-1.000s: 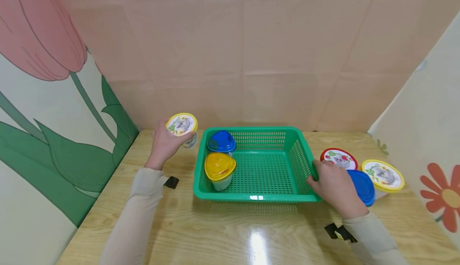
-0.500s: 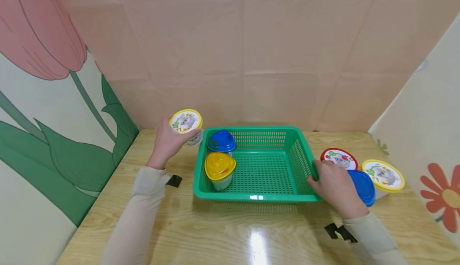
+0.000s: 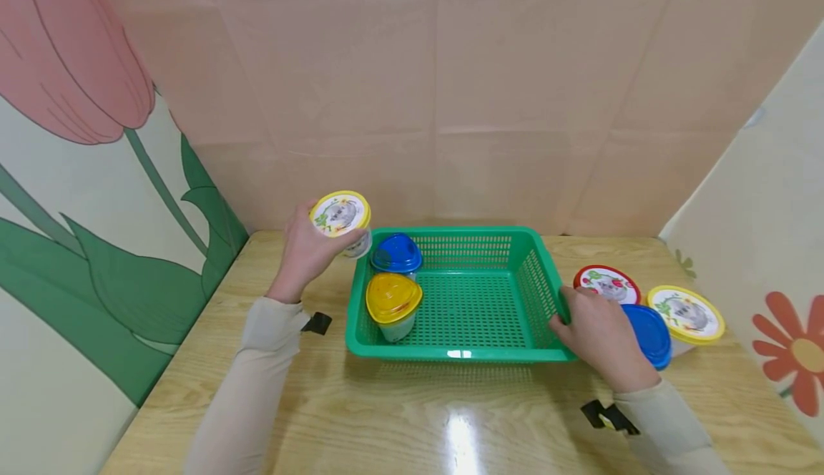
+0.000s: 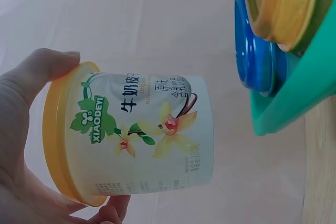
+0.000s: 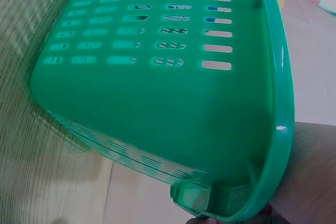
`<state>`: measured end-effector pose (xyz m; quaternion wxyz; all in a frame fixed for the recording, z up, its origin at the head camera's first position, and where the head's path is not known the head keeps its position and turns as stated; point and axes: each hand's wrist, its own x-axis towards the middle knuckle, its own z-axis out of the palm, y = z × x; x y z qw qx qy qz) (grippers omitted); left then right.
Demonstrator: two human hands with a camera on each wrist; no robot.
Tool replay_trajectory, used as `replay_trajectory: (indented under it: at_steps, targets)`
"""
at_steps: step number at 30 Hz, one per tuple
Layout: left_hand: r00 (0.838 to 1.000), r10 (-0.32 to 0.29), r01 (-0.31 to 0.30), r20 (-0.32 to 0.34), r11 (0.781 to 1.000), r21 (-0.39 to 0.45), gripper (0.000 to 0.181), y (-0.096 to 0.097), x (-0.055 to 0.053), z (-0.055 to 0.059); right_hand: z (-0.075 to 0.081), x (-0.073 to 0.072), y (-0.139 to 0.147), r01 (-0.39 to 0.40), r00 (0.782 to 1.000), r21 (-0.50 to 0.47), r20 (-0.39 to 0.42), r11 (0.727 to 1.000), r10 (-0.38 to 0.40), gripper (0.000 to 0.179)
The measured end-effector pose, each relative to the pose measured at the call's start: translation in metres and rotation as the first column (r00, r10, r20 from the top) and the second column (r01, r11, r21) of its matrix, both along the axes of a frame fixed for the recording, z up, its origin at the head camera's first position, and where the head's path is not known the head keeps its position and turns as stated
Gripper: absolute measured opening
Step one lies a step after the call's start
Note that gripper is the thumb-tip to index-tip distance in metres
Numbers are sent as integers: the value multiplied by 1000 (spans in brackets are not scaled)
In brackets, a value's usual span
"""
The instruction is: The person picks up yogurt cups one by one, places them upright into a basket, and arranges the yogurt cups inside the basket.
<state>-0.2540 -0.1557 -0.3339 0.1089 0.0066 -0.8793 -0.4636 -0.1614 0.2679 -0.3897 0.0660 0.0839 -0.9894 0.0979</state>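
Wall (image 3: 438, 103), cup (image 4: 142, 135) lettering (image 4: 96, 119) legible left wrist only

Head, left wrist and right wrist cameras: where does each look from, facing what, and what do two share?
Head: on the head, facing forward and down at the green basket; left hand, right hand and both sleeves show.
Left wrist: on that wrist, facing the yellow-lidded cup its hand grips; part of the left hand shows.
Right wrist: on that wrist, facing the green basket's slotted wall and rim; part of the right hand shows.
Shared: head and left wrist both show the cup, the left hand and the basket.
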Motion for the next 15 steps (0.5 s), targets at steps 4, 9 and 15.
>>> replay_trajectory:
  at_steps: [4,9,15]
  targets:
    - [1000,-13,13,-15,1000,15,107,3,1,3,0,0,0,-2,1000,1,-3,1000,2,51]
    - [999,-31,31,-27,999,26,106,6,3,5,-1,0,0,-5,1000,1,-9,1000,5,51]
    - [998,-54,55,-34,998,40,106,11,3,9,-1,0,-1,-2,1000,5,-15,1000,2,48]
